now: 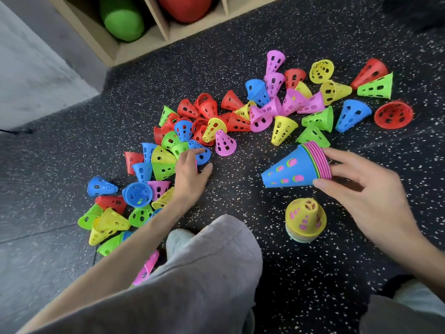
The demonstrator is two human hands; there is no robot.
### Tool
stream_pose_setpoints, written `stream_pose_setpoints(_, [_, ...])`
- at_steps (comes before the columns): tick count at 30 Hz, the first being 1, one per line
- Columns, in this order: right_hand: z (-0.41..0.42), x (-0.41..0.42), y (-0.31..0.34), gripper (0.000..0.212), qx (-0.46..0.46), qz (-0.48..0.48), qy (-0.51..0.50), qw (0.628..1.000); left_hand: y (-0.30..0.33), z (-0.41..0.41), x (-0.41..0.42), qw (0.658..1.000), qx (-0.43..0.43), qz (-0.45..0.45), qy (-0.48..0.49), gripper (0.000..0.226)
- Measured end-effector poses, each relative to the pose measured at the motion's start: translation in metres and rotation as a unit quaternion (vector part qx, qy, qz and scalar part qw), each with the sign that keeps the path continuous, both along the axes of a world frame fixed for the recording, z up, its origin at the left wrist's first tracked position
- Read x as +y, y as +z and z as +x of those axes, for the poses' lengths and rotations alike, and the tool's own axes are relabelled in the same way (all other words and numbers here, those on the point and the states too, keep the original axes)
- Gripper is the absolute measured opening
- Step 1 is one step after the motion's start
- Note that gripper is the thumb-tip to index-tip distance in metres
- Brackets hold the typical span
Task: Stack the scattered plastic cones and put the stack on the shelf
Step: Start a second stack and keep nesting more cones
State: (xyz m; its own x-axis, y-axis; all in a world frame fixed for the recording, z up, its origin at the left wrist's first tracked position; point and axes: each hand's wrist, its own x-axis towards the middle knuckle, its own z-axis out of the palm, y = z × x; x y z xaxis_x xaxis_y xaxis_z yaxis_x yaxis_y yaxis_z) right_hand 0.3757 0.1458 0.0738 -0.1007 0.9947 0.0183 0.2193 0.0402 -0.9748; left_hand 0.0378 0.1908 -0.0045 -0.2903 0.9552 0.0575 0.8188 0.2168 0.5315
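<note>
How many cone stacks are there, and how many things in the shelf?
Cone stacks: 2, the blue-topped stack in the right hand and the yellow-topped stack.
Things in the shelf: 2, a green roll and a red ball.
Total: 4.

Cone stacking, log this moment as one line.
right hand: holds blue-topped stack | left hand: reaching at blue cone in pile | yellow-topped stack: on floor | shelf: no cones
</note>
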Motion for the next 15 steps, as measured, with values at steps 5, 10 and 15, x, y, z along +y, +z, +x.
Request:
stream_pose_setpoints(5, [-0.002,-0.001,0.001,0.052,-0.005,-0.003,0.001,1.0,-0.024,-0.042,0.01,0.984,0.023,-0.171,0.037,0.078])
stream_pose_setpoints(10, [-0.001,-0.001,0.001,0.052,-0.011,-0.003,0.001,1.0,-0.043,-0.047,0.005,0.995,-0.001,-0.083,0.047,0.053])
stream_pose_setpoints(15, [0.001,-0.002,0.0,0.05,-0.013,-0.014,-0.007,1.0,-0.047,-0.038,-0.005,1.0,-0.006,0.026,0.003,0.049])
